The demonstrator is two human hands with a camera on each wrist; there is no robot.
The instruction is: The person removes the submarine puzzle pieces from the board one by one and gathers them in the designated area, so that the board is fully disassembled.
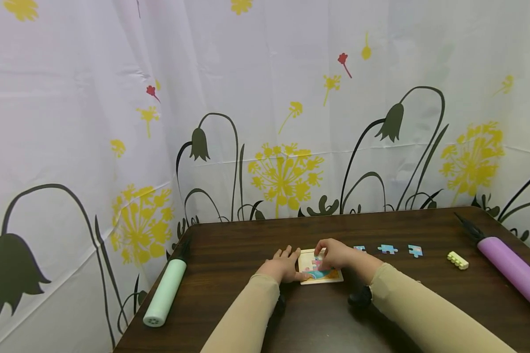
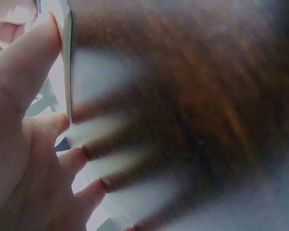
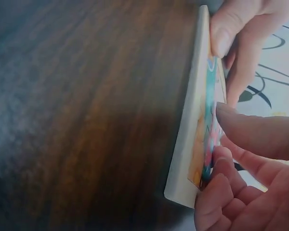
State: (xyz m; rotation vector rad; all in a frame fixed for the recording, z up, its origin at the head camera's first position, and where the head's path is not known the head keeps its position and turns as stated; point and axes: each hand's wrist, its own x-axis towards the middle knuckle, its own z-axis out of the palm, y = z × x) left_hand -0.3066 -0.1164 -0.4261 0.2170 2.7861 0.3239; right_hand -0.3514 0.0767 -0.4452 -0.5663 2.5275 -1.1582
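Observation:
A small wooden puzzle tray (image 1: 306, 256) lies on the dark table, with blue, orange and pink pieces in its lower part and bare wood at its upper left. At the tray's left side is my left hand (image 1: 282, 265), fingers spread and straight, the thumb resting on the lower left of the tray. My right hand (image 1: 335, 254) reaches over the tray from the right with curled fingers. Its thumb and fingers pinch a pink puzzle piece (image 3: 216, 132) at the picture's surface; the fingers partly hide the piece.
Right of the tray lie three loose blue puzzle pieces, among them a middle piece (image 1: 387, 249). Farther right is a pale yellow studded block (image 1: 457, 260). A mint-green tube (image 1: 165, 294) and a purple tube (image 1: 514, 274), both black-tipped, lie near the table's sides. A flowered curtain (image 1: 265, 98) hangs behind.

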